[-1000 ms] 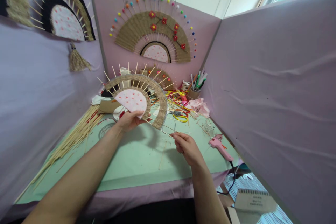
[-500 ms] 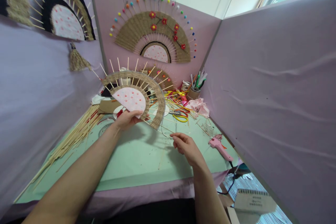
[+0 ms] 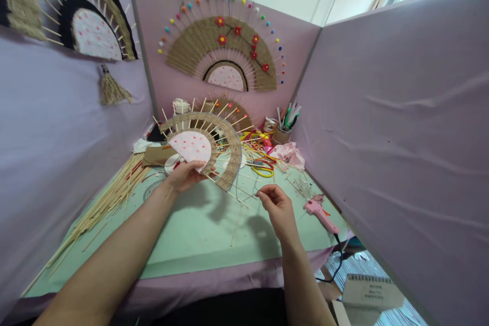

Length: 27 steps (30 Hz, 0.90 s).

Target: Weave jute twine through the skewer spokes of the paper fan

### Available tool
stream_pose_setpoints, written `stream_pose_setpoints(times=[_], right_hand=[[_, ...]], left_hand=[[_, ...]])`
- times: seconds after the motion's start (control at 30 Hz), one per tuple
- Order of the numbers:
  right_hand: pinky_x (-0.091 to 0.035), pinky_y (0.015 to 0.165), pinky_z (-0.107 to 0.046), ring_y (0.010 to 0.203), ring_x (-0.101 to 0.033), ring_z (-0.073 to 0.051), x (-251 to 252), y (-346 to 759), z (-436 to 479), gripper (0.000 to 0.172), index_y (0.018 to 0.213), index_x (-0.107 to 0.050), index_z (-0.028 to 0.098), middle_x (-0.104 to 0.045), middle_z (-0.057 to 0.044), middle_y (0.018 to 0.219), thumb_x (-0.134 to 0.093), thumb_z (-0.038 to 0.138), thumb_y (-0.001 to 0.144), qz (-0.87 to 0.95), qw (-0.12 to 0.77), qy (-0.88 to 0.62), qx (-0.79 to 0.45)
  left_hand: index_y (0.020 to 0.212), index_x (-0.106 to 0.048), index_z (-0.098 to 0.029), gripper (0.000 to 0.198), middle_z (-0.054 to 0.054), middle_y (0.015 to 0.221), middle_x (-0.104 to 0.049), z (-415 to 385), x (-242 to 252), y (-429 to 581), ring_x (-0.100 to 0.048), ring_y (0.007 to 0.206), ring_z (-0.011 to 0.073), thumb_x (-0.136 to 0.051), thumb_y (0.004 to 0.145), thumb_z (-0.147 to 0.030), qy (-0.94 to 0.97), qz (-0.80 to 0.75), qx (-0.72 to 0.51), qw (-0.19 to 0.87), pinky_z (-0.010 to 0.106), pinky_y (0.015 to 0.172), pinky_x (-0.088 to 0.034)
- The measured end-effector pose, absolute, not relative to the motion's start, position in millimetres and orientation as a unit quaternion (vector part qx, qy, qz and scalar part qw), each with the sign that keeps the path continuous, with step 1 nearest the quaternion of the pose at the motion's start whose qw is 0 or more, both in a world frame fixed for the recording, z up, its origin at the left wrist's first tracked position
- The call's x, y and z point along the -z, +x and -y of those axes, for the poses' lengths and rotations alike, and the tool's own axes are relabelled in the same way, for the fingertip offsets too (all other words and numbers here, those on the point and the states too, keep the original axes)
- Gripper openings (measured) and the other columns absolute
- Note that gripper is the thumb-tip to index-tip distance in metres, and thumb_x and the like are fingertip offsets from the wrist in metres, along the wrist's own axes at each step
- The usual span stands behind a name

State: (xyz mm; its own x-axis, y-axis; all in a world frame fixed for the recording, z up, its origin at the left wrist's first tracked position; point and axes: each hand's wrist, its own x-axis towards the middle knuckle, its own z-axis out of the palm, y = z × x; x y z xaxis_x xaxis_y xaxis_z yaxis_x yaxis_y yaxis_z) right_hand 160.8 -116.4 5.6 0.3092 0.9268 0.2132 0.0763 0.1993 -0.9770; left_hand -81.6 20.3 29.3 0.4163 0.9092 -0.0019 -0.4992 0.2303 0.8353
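Over the table I hold a half-round fan (image 3: 234, 155) of pale thin sticks with a woven tan twine band and a white, red-dotted centre (image 3: 193, 146). My left hand (image 3: 184, 176) grips its lower inner edge, thumb on the dotted centre and fingers behind, partly hidden. To the right of the fan, my right hand (image 3: 278, 209) is closed in a pinch on a thin grey cord (image 3: 246, 198), which runs to the band's outer edge near the lowest sticks. The bare stick ends point toward this hand.
A pink glue gun (image 3: 321, 214) lies at the right edge, its cord hanging down. Long sticks (image 3: 103, 198) are piled left. Yellow-handled scissors (image 3: 263, 170), pink cloth (image 3: 288, 154) and a tool holder (image 3: 281, 135) stand at the back. A finished fan (image 3: 179, 51) hangs on the rear panel.
My right hand has moved right and slightly up, away from the stick ends, drawing the grey cord. The fan has tilted, its upper sticks lower and further right.
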Motion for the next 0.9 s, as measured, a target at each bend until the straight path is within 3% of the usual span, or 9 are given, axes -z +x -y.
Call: stream_pose_setpoints(times=[0.3,0.5,0.63,0.9], right_hand=[[-0.038,0.058,-0.025,0.064,-0.051,-0.013,-8,143,119,0.013,0.081,-0.068,0.021,-0.061,0.000,0.073,-0.070,0.032,0.073,0.473,0.615,-0.489,-0.399],[-0.031,0.052,-0.024,0.057,-0.038,-0.011,-2,128,114,0.021,0.070,-0.066,0.019,-0.050,0.002,0.060,-0.065,0.038,0.076,0.477,0.598,-0.519,-0.381],[-0.028,0.051,-0.023,0.054,-0.034,-0.010,2,128,111,0.021,0.074,-0.066,0.019,-0.048,0.003,0.059,-0.065,0.040,0.076,0.452,0.609,-0.509,-0.406],[-0.033,0.052,-0.023,0.057,-0.043,-0.011,8,130,111,0.026,0.083,-0.065,0.020,-0.057,0.001,0.069,-0.067,0.045,0.076,0.430,0.614,-0.478,-0.458]], left_hand=[[0.087,-0.066,-0.011,0.019,0.007,0.077,-0.072,-8,-22,-70,-0.069,0.068,0.0204,-0.060,0.070,-0.006,0.347,-0.226,-0.425,0.805,0.043,0.081,-0.056],[0.095,-0.065,-0.011,0.025,0.009,0.080,-0.072,3,-9,-54,-0.070,0.070,0.0207,-0.061,0.071,-0.007,0.344,-0.196,-0.374,0.839,0.040,0.083,-0.054],[0.095,-0.064,-0.010,0.024,0.009,0.081,-0.072,4,-7,-53,-0.070,0.072,0.0204,-0.062,0.071,-0.009,0.344,-0.193,-0.365,0.844,0.039,0.084,-0.054],[0.100,-0.061,-0.010,0.028,0.009,0.085,-0.072,2,-8,-54,-0.070,0.072,0.0185,-0.061,0.072,-0.008,0.319,-0.213,-0.364,0.849,0.029,0.068,-0.058]])
